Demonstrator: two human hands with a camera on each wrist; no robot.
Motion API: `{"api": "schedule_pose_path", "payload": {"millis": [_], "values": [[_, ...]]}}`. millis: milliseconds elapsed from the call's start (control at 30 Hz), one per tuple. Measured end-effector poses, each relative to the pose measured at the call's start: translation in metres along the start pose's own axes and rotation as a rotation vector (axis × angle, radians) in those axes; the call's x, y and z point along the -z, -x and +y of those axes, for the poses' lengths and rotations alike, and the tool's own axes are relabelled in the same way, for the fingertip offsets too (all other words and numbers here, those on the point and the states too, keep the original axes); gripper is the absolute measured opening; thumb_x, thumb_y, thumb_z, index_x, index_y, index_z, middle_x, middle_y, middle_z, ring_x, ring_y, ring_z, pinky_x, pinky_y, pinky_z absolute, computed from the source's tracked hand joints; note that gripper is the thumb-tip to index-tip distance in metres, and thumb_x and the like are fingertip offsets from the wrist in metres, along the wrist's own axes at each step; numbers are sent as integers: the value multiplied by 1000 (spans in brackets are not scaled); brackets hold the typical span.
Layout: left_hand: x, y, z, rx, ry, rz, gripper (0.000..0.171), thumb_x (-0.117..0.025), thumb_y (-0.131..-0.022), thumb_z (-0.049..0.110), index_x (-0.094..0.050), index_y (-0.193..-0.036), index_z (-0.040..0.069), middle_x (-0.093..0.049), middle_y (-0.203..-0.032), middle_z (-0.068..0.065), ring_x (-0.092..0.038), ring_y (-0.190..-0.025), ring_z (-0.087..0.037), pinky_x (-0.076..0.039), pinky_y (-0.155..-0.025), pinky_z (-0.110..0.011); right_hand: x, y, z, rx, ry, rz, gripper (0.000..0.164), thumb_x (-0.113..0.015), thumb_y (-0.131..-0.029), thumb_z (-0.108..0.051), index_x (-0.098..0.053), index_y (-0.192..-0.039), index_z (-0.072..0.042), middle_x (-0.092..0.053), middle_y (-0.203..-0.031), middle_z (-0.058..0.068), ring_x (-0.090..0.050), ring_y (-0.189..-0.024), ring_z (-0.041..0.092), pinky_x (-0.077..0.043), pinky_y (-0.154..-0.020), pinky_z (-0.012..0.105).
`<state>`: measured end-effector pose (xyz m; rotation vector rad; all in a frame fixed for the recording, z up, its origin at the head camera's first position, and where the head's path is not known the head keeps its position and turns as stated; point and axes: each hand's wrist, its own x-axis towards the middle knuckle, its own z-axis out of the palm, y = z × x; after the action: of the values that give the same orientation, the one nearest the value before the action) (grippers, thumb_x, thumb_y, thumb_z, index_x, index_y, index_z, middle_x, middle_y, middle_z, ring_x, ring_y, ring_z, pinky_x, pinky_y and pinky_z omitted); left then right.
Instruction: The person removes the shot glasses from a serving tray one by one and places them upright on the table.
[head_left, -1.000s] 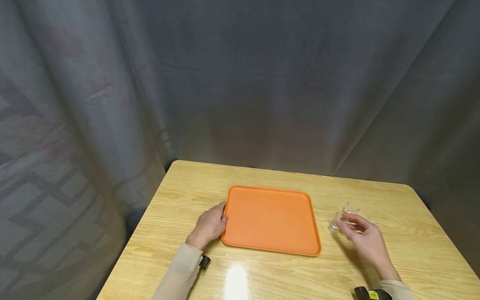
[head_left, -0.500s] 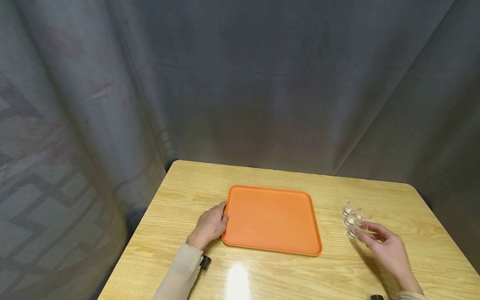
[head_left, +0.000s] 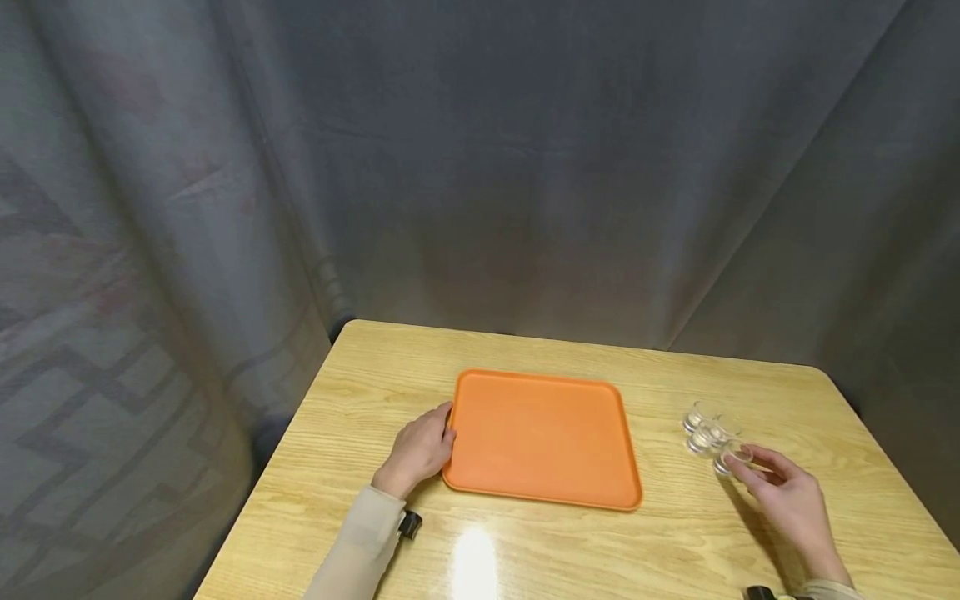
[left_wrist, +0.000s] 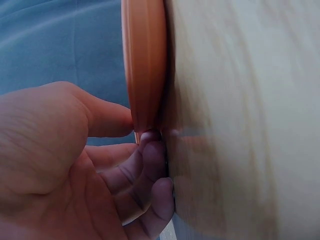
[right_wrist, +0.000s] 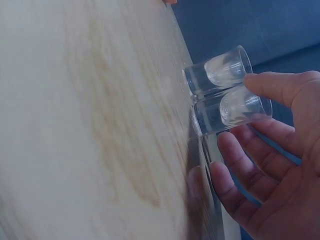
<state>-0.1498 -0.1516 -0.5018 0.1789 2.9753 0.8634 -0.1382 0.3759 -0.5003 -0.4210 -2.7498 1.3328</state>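
On the left side of an orange tray (head_left: 543,437), my left hand (head_left: 418,446) grips the edge. In the left wrist view, the thumb lies against the tray's rim (left_wrist: 145,60) and the other fingers curl beneath it by the tabletop. My right hand (head_left: 795,504) pinches a small clear shot glass (right_wrist: 212,116) near its rim between thumb and fingers, upright at the table surface. Right beside it stands another thick-bottomed shot glass (right_wrist: 200,80). In the head view, several such glasses (head_left: 700,438) stand close together just behind the held one.
A pale wood table (head_left: 570,542) carries everything, with a bright light reflection near its front. Grey curtains (head_left: 510,167) hang behind and at the left of it. Bare tabletop lies between the tray and the glasses.
My right hand has moved the shot glass to the right, from the left side of the cluster to its near right side. The left hand and tray have stayed put.
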Motion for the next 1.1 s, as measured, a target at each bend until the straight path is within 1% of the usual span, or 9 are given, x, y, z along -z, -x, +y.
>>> {"api": "schedule_pose_path", "payload": {"millis": [333, 567, 733, 833, 933, 1000, 1033, 1067, 1100], "values": [[1, 1, 0, 11, 0, -3, 51, -60, -108, 14, -51, -155, -2, -67, -139, -24, -67, -127, -43, -55, -105, -58, -4, -1, 2, 0, -21, -9, 72, -78, -98, -42, -56, -145, 8, -50, -90, -46, -55, -81, -22, -51, -67, 10], [2, 1, -1, 21, -2, -7, 51, -59, -108, 15, -50, -156, -2, -66, -142, -24, -65, -129, -43, -54, -106, -58, -9, -1, 2, 19, -6, 14, 70, -78, -98, -41, -57, -144, 7, -47, -91, -46, -52, -81, -23, -47, -68, 6], [2, 1, -2, 26, 1, -9, 51, -59, -109, 15, -50, -156, -2, -66, -142, -24, -65, -129, -43, -54, -106, -58, -13, 0, -1, 12, 0, 29, 70, -77, -99, -43, -57, -145, 6, -47, -94, -44, -52, -81, -23, -47, -67, 7], [1, 1, -3, 23, 5, -6, 51, -59, -108, 14, -50, -156, -2, -66, -141, -24, -66, -129, -42, -54, -106, -58, -14, 0, -3, 1, 22, 32, 71, -76, -99, -45, -57, -146, 5, -55, -101, -34, -51, -80, -23, -48, -66, 7], [1, 2, -3, 22, 3, -2, 51, -60, -108, 15, -50, -156, -1, -66, -141, -23, -66, -129, -43, -54, -106, -58, -14, 0, -4, -9, 47, 28, 73, -75, -100, -47, -57, -147, 5, -71, -116, -4, -50, -79, -24, -47, -66, 7], [1, 2, -3, 25, 1, -1, 51, -60, -108, 15, -51, -156, -1, -66, -141, -23, -65, -129, -43, -54, -106, -58, -13, 0, -4, -15, 56, 17, 75, -74, -100, -47, -55, -149, 6, -70, -131, 18, -48, -79, -25, -47, -65, 7], [1, 2, -3, 28, -1, -2, 51, -60, -108, 15, -51, -156, -1, -66, -141, -23, -65, -129, -43, -54, -106, -58, -13, 1, -5, -20, 56, 13, 76, -74, -100, -48, -54, -150, 6, -67, -136, 25, -48, -79, -25, -47, -65, 7], [1, 2, -3, 30, -1, -3, 51, -60, -108, 15, -51, -156, -1, -66, -142, -23, -65, -130, -43, -54, -107, -58, -11, 1, -5, -25, 55, 9, 77, -73, -100, -48, -53, -151, 6, -64, -139, 29, -47, -80, -25, -47, -65, 8], [1, 2, -3, 30, 0, -4, 51, -60, -108, 15, -51, -156, -1, -66, -142, -24, -65, -130, -43, -53, -107, -58, -10, 1, -6, -30, 54, 7, 78, -73, -100, -48, -51, -152, 6, -69, -134, 21, -46, -80, -25, -47, -66, 8]]}}
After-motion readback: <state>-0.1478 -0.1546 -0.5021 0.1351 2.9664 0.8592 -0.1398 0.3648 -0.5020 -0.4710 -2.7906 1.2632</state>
